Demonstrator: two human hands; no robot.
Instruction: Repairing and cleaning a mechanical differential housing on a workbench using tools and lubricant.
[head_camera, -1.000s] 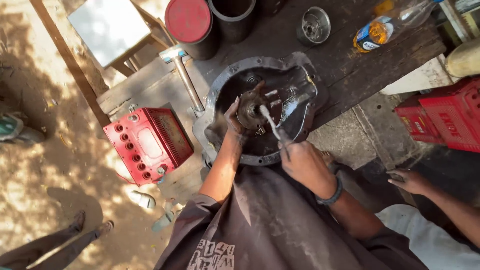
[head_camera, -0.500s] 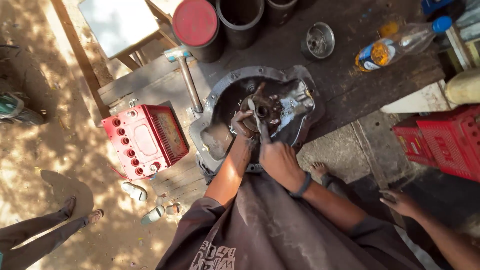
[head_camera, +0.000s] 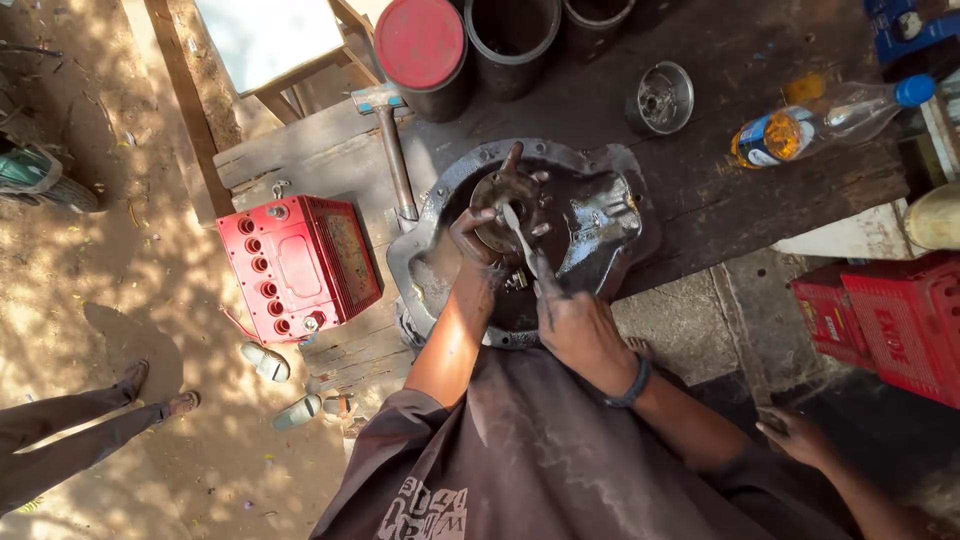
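Seen from above, a person leans over a round grey metal housing (head_camera: 600, 215), a greasy bowl-shaped casting that lies on a dark, stained wooden bench (head_camera: 720, 180). The left hand (head_camera: 480, 235) is spread and curled over a round hub (head_camera: 498, 195) at the centre of the housing, fingers wrapped about it. The right hand (head_camera: 575, 320) is closed around a thin pale tool (head_camera: 515, 232), like a slim rod or blade, whose tip reaches the hub. Both hands are blackened with grease.

The work looks to be mid-way: the housing lies open, the hub sits in its middle, and the tool is at it; no cover or further parts are fitted, so seating or cleaning seems unfinished.

A long-handled hammer (head_camera: 392, 150) lies just beside the housing's left rim. A red-lidded can (head_camera: 422, 50) and dark pots (head_camera: 510, 40) stand behind, a small metal cup (head_camera: 660, 98) and a plastic bottle (head_camera: 830, 118) to the right, well apart. The housing overhangs the bench's near edge toward the person's chest. A red battery (head_camera: 300, 265) sits left and below. Another person's hand (head_camera: 790, 430) rests at lower right, leaving little elbow room there; the left side is freer
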